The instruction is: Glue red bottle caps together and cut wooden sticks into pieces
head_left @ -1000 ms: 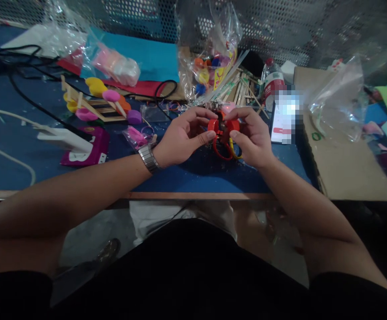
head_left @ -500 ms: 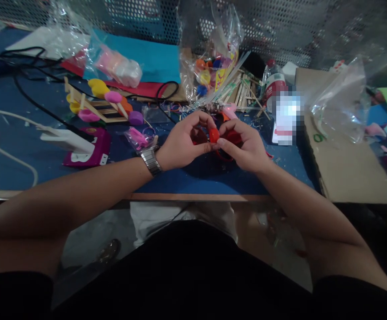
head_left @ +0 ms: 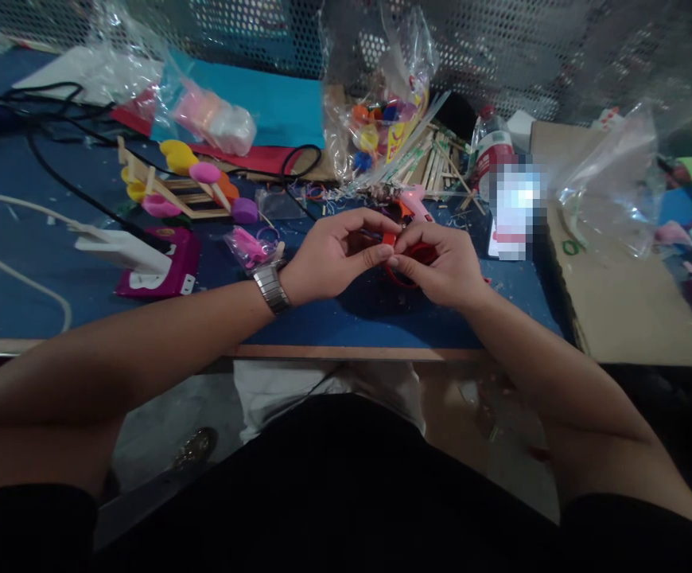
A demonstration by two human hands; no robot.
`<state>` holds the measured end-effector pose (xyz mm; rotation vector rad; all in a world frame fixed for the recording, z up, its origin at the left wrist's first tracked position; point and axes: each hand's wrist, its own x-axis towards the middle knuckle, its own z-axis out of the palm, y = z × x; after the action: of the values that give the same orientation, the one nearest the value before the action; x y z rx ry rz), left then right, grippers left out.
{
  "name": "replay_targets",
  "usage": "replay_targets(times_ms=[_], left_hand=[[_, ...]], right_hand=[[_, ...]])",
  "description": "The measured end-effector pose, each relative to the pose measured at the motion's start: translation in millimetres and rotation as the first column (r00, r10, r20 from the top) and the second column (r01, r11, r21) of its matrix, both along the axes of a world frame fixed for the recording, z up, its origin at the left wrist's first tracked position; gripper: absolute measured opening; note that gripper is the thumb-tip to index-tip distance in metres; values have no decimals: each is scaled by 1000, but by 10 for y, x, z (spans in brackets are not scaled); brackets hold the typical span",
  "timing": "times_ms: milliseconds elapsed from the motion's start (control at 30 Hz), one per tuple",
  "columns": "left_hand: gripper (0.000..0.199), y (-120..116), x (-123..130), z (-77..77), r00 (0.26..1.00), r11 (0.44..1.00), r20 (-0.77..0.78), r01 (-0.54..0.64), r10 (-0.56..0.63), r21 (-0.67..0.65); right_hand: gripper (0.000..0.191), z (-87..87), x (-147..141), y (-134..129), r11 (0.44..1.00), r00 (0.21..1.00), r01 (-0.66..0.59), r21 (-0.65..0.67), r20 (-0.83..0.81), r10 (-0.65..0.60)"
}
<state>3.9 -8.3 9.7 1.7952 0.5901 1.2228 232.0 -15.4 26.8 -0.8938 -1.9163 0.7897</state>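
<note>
Just above the blue table, the fingertips of both my hands meet on a small red lump (head_left: 389, 239) that looks like modelling clay. My left hand (head_left: 340, 253), wearing a metal watch (head_left: 270, 288), pinches it between thumb and fingers. From the other side, the thumb and forefinger of my right hand (head_left: 446, 261) are closed on it. Most of the lump is covered by fingertips. A red rounded item (head_left: 402, 278) lies beneath and behind my right hand, largely hidden. Behind my hands is a pink glue gun (head_left: 416, 203), partly seen.
On the left are a stick frame with coloured shapes (head_left: 191, 187) and a purple power socket (head_left: 173, 274) with cables. Further back lie clear bags (head_left: 215, 119) and wooden sticks (head_left: 435, 159). A bottle (head_left: 492, 147), a lit phone (head_left: 510, 231) and cardboard (head_left: 626, 294) are rightward.
My fingers have shifted around the red lump and closed further over it, so less of it shows. Both hands stay in nearly the same place.
</note>
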Motion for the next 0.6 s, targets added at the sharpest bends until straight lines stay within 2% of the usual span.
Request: replay_targets(times_ms=[167,333,433,600], left_hand=[[52,-20,11,59,1000,994,4,-7,8,-108],[57,-18,22,28,998,990,56,6,2,-141],[53,-11,23,2,996,991,90,18,-6,-134],[53,-12,4,12,996,990,85,25,-13,-139]], right_hand=[[48,19,-25,-31,1000,997,-22,-4,-77,21],[44,55,-64,-61,999,987,-36,-29,-156,31],[47,53,-66,-73,996,987,-24,-84,-157,11],[48,-54,-5,-24,974,976,-30,-225,-217,-21]])
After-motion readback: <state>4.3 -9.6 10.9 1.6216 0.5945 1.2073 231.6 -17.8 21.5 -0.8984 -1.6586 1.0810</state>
